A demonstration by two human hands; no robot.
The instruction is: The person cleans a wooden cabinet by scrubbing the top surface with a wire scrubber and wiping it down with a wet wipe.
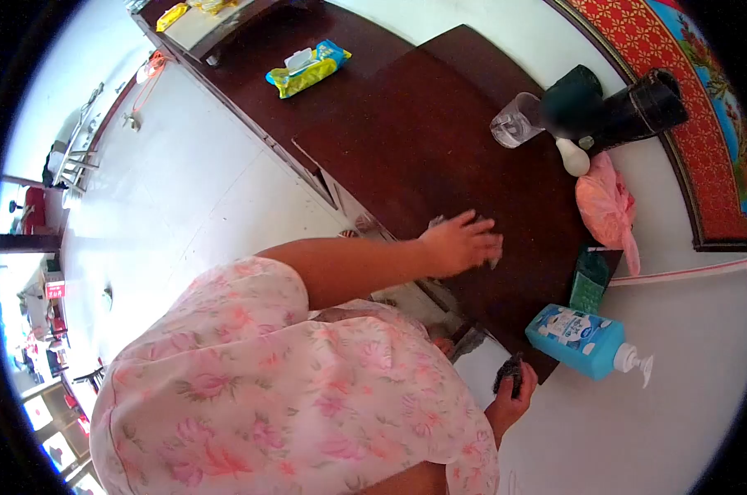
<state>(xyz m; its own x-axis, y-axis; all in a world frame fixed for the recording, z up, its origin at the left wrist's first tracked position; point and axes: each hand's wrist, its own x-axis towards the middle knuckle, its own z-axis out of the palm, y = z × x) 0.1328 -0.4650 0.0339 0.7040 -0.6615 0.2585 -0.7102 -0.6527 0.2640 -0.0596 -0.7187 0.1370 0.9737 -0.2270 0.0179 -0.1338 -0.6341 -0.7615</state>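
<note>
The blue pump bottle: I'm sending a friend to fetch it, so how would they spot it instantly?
Find the dark brown table, then its lower-right end in the view. There, just below a green translucent container, is the blue pump bottle. Unlike its neighbours, it has a white pump top.

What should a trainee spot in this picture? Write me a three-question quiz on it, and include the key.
1. True or false: the right hand holds a dark, pad-like thing.

2. Which of these is nearest the blue pump bottle?
A) the wipes packet
B) the green container
C) the clear cup

3. Which hand is out over the brown tabletop, away from the corner where the blue pump bottle is?

Key:
1. True.
2. B.
3. The left hand.
</note>
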